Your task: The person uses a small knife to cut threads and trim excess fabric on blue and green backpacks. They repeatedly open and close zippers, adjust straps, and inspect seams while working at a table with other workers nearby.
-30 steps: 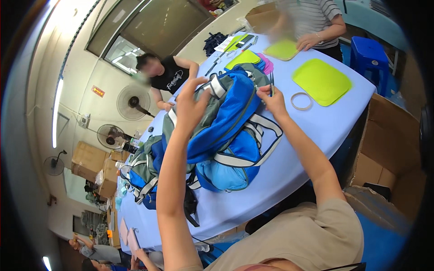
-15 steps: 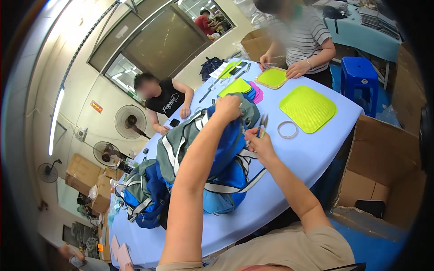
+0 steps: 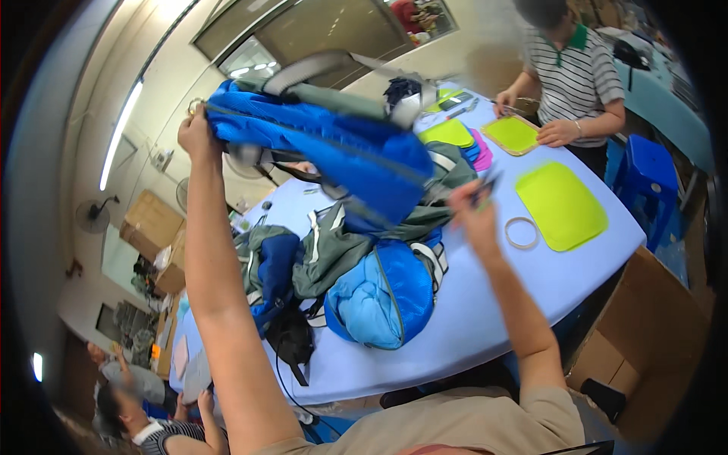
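Note:
A blue backpack (image 3: 303,136) with grey-green panels and pale straps hangs tilted over the table, blurred by motion. My left hand (image 3: 199,138) is closed on its end, raised high at the left. At the right my right hand (image 3: 476,214) is closed on small scissors (image 3: 489,186), beside the backpack's lower end; motion smears both. Below lie more bags: a blue and light-blue bag (image 3: 379,296) with a dark zip, a grey-green bag (image 3: 326,254) with white trim, and a blue and grey-green bag (image 3: 269,265). A small black pouch (image 3: 291,337) sits at the near edge.
Yellow-green panels (image 3: 561,205) and a tape roll (image 3: 521,233) lie on the right of the white-covered table (image 3: 470,326). Across it, a person in a striped shirt (image 3: 569,76) handles a framed panel (image 3: 516,135). A cardboard box (image 3: 644,341) and blue stool (image 3: 648,171) stand right.
My left hand has swung up and left, lifting the backpack off the pile and uncovering the bags below. My right hand has moved right with the scissors. The view has shifted.

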`<state>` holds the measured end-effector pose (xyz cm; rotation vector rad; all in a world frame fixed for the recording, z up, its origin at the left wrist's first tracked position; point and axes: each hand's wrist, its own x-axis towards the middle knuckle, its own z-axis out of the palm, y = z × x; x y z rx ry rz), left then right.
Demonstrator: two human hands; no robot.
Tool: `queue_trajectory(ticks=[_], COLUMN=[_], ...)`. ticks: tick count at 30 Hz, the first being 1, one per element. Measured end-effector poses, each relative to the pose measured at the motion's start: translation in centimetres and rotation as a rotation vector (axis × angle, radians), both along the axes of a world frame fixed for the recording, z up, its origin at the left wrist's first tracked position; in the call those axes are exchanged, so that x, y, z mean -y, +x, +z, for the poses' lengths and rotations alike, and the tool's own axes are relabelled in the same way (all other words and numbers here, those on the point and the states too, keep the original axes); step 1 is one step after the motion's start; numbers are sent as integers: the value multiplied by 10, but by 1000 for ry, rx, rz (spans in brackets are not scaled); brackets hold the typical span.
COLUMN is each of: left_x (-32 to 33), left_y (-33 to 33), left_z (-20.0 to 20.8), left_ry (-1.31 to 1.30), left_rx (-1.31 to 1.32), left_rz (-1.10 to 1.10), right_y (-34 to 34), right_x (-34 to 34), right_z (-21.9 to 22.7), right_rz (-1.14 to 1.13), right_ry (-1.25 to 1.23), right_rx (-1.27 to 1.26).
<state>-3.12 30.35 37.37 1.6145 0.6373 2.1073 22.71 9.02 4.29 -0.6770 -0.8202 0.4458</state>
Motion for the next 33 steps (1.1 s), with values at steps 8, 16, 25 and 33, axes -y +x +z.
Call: queue_trajectory(ticks=[8, 16, 25, 33], left_x=[87, 196, 178, 19], left_y=[-111, -25, -3, -37], left_z=[-257, -258, -303, -206], left_ry=[-665, 211, 98, -294], left_rx=[-743, -1146, -1572, -650], left_rz=[50, 80, -79, 269], right_y=[84, 57, 30, 22], right_x=[26, 41, 78, 96], right_z=[-18, -31, -59, -108], right_rz=[-351, -216, -293, -416], right_ry=[-370, -420, -469, -440], right_rx=[344, 248, 147, -30])
